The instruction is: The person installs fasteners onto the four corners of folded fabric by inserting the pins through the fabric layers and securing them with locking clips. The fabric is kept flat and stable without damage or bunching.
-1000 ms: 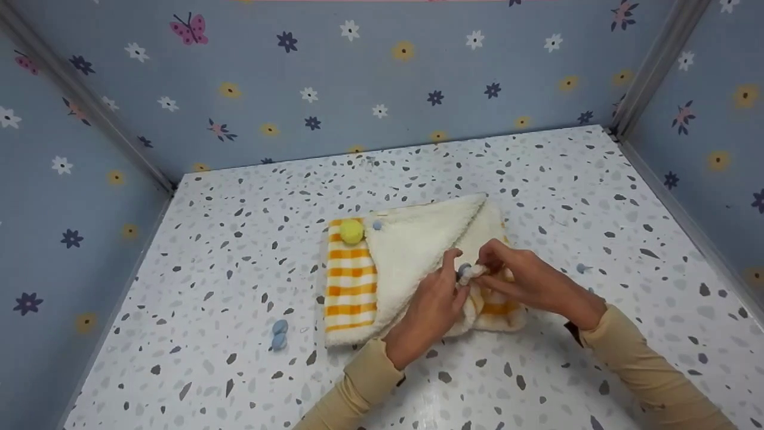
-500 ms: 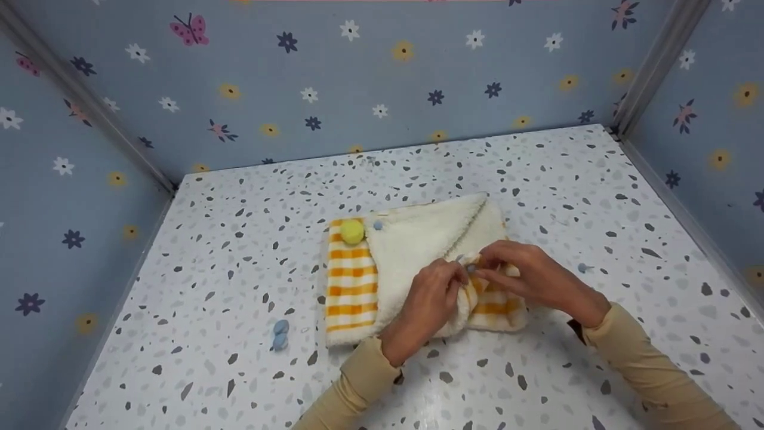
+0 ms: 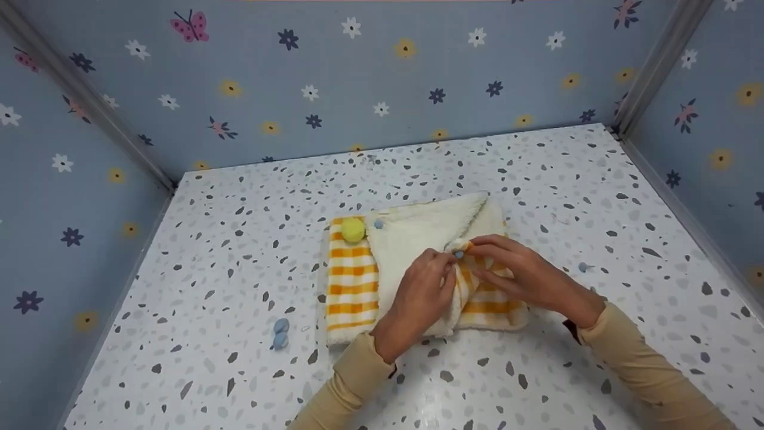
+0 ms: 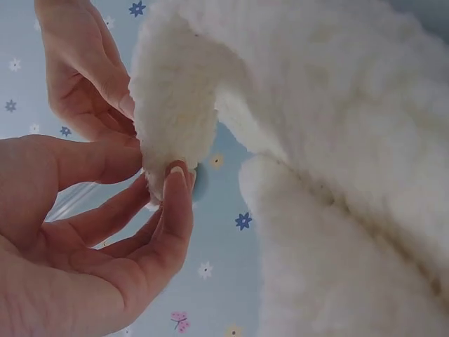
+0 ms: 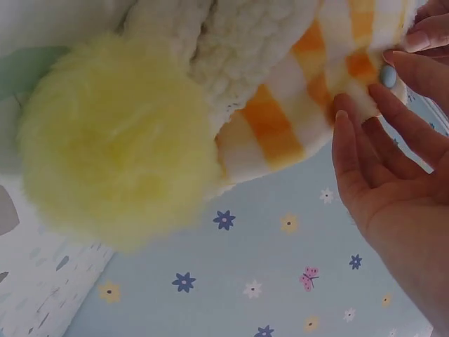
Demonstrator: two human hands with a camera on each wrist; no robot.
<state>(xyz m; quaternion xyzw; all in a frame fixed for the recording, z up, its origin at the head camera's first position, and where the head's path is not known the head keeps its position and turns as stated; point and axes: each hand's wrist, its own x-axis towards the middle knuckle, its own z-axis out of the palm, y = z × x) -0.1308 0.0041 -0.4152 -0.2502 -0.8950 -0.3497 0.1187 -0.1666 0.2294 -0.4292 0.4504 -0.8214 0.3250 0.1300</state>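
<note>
A folded blanket (image 3: 352, 292), orange-and-white check on one face and cream fleece on the other, lies mid-table. My left hand (image 3: 418, 292) pinches its raised corner between thumb and fingers, beside a small round blue fastener (image 3: 458, 254). From the right, my right hand (image 3: 531, 272) holds the same corner, its fingertips on the checked cloth. The left wrist view shows the blue fastener (image 4: 201, 181) just past my left fingertip, while the right wrist view has the fastener (image 5: 388, 76) between the fingers of both hands. Another blue fastener (image 3: 378, 223) sits on the fleece's upper left.
A fluffy yellow pompom (image 3: 353, 229) sits on the blanket's upper-left corner. Blue pieces (image 3: 280, 333) lie on the speckled table (image 3: 209, 257) at left, and a small blue pin (image 3: 584, 267) lies at right. Flowered panels (image 3: 358, 77) border the back and sides.
The blanket corner with the blue fastener has moved up and left in both hands. My left index finger, raised before, now bends down onto the corner. The right fingers have spread a little.
</note>
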